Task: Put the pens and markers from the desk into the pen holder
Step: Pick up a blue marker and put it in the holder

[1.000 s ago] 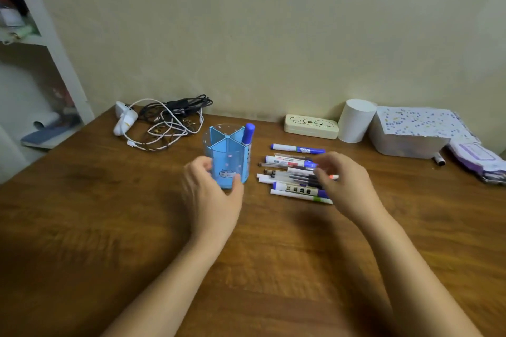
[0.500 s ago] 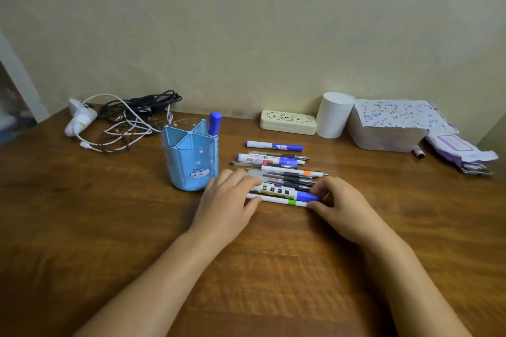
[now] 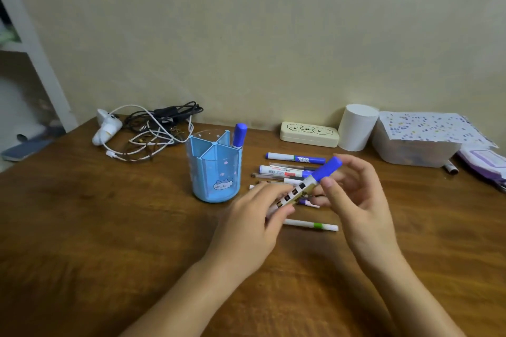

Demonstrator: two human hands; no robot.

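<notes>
Desk [image 3: 109, 241] carries the pen holder [image 3: 216, 172] near the middle toward the back edge, one marker [image 3: 239, 135] already standing in it. Remaining pens [image 3: 290, 169] lie right of the holder. Half a second ago both hands pressed the pile; now a blue-capped marker [image 3: 309, 185] is lifted clear (second item on its way). Left hand [image 3: 254, 224] pinches its tail, right hand [image 3: 353, 200] fingers loosely closed around the cap end.

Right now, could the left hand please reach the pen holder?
Probably yes: the pen holder stands just beyond the left hand with bare desk between, though that hand grips the blue-capped marker.
</notes>
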